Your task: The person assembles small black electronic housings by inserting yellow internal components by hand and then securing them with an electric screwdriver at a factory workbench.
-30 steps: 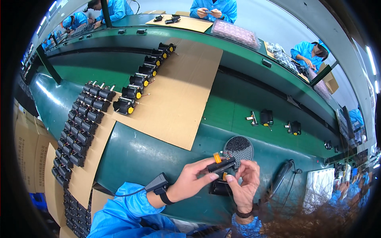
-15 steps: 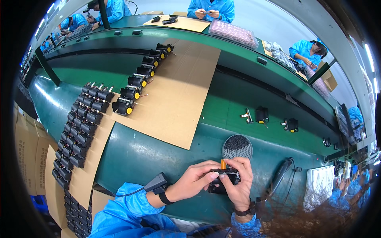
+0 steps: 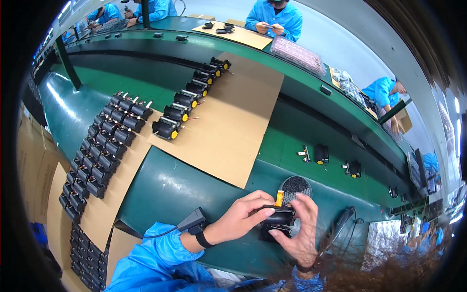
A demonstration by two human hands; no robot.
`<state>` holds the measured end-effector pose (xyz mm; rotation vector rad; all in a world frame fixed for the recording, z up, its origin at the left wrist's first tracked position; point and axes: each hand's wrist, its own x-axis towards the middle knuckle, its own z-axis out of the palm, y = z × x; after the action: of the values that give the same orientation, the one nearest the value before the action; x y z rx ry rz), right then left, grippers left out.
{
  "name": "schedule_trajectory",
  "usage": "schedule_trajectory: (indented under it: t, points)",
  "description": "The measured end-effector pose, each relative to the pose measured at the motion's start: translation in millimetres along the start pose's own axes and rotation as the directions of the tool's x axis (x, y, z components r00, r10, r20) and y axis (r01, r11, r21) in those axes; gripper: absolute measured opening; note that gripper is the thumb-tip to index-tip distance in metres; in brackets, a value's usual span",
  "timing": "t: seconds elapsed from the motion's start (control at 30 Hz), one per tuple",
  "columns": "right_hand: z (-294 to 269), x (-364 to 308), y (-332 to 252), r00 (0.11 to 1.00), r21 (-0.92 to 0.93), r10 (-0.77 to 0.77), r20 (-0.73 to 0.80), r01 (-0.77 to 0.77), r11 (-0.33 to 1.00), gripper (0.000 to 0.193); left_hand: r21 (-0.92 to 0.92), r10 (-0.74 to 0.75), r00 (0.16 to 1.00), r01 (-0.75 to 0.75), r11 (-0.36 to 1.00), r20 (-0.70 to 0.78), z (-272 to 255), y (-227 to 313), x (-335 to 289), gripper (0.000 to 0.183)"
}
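Note:
In front of me I hold a black plastic housing (image 3: 280, 217) with an orange ribbon cable (image 3: 279, 197) sticking up from its far edge. My left hand (image 3: 245, 217) pinches its left end, thumb on top. My right hand (image 3: 302, 232) is curved round the right end, its fingers on the far side and its thumb near the lower black part. How firmly the right fingers press cannot be seen. Just beyond the hands stands a round grey dish (image 3: 307, 187) of small black pieces, partly covered by the right fingers.
Rows of black housings (image 3: 104, 146) fill the cardboard at left. More with yellow wheels (image 3: 185, 100) line a cardboard sheet (image 3: 233, 131). Loose parts (image 3: 321, 154) lie at right, near a dark corded tool (image 3: 343, 221). Co-workers in blue (image 3: 273, 19) sit across the bench.
My right thumb has slid off the top of the housing to its lower part, and the right fingers have spread. The whole view has shifted and tilted slightly.

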<state>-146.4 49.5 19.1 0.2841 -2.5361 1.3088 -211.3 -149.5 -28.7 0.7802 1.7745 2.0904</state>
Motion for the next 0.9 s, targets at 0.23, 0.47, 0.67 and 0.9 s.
schedule_trajectory:
  t: [0.23,0.47,0.67,0.9]
  points:
    - [-16.4,29.1,-11.4,0.906,-0.363,-0.278,0.321,0.388,0.847,0.064,-0.247,-0.081,0.997,0.077,0.966,-0.005,-12.5,-0.3,-3.7,0.042]
    - [9.0,151.4,0.0,1.0,0.043,-0.011,0.021,0.01,0.999,0.061,-0.555,-0.133,0.96,-0.027,0.832,-0.245,-16.4,2.4,-6.6,0.065]
    - [65.9,317.8,52.5,0.999,0.162,0.01,0.052,-0.018,0.987,0.063,-0.586,-0.075,0.987,-0.022,0.81,-0.141,-8.6,17.4,-8.9,0.033]
    - [147.7,471.7,104.9,0.998,-0.033,0.038,-0.044,-0.039,0.999,0.068,-0.647,-0.056,0.991,-0.038,0.761,-0.125,-12.0,5.9,-7.0,0.026]
